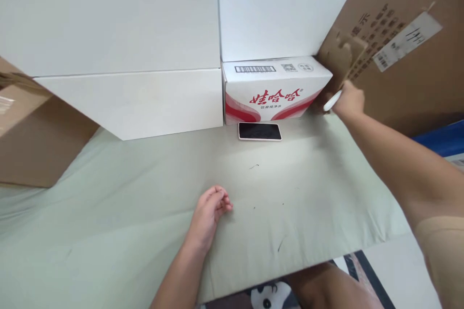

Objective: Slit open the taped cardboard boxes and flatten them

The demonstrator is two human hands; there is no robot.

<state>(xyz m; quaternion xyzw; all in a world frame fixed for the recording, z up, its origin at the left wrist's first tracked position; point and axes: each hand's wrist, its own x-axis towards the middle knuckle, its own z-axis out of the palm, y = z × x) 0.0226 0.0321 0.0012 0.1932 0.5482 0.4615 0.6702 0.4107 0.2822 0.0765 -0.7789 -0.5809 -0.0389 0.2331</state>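
Note:
My left hand (pixel 212 210) rests on the pale green cloth (pixel 145 212), its fingers loosely curled in and nothing visible in them. At the right, my right hand (pixel 350 99) reaches to the cloth's far edge, beside a large cardboard box (pixel 398 72). It is closed on a white handle-like object (pixel 332 101) with a rounded end; the rest of that object is hidden, so I cannot tell its kind. A smartphone (pixel 259 131) with a dark screen lies on the cloth between the hands. Several small dark hairs or threads lie scattered in front of it.
Behind the phone stands a white carton (pixel 277 91) with red lettering. Large white panels (pixel 126 24) rise at the back left. An open cardboard box (pixel 39 135) sits at the left edge. A torn cardboard flap (pixel 350 55) sticks out above my right hand.

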